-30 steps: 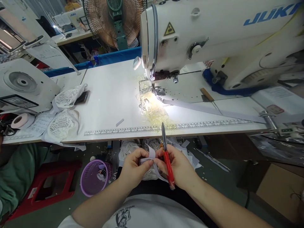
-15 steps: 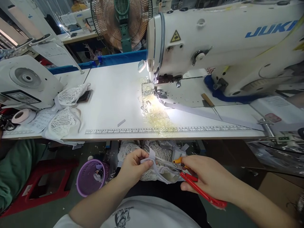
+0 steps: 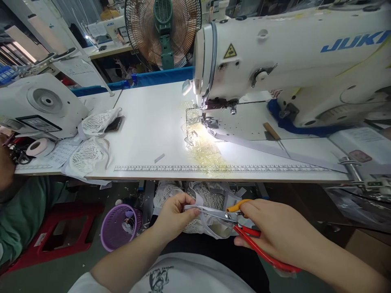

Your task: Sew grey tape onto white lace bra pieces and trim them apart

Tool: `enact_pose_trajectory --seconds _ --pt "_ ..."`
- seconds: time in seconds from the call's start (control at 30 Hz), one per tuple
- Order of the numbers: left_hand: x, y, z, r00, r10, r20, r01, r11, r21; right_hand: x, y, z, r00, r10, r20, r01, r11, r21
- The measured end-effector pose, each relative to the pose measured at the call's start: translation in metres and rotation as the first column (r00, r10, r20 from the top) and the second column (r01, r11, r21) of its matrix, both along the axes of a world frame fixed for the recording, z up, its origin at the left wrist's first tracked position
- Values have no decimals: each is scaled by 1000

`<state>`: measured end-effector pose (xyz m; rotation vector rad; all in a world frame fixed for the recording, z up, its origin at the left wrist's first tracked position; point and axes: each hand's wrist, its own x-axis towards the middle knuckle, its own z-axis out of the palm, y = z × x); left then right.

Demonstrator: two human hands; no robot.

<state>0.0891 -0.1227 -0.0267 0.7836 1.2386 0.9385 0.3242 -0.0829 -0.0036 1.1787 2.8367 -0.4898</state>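
Note:
My left hand [image 3: 174, 215] pinches a white elastic band [image 3: 198, 200] on a white lace garment piece [image 3: 210, 226] lying in my lap, below the table edge. My right hand [image 3: 275, 232] grips red-handled scissors [image 3: 244, 232], blades pointing left and reaching the band at my left fingertips. More lace fabric [image 3: 171, 189] hangs under the table just beyond my hands.
A white JUKI sewing machine [image 3: 290, 53] stands on the white table [image 3: 146, 122], a grey tape [image 3: 275, 150] running to its lit needle. Lace pieces [image 3: 88, 154] lie at left beside another machine [image 3: 42, 106]. A purple basket [image 3: 119, 226], red stool [image 3: 58, 232] and a green-clad person [image 3: 15, 215] are at lower left.
My right hand turned the scissors from upright to pointing left and brought the blades onto the band held by my left hand. The view shifted slightly.

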Motion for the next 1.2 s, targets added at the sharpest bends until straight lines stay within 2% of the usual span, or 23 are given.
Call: enact_pose_trajectory --seconds 0.3,0.57,1.0,1.2 --pt "0 1 2 1000 -9 19 9 1000 -7 -6 -4 5 997 -29 67 38 990 -136" --pt "2 3 4 997 6 81 -2 999 -51 -6 -7 1 1000 -17 24 18 999 -43" --pt "3 4 3 996 14 85 -8 998 -69 -6 -9 -2 998 -34 61 40 995 -91" --pt "3 3 2 996 18 93 -9 996 -87 -5 -10 -7 1000 -19 -3 19 999 -30"
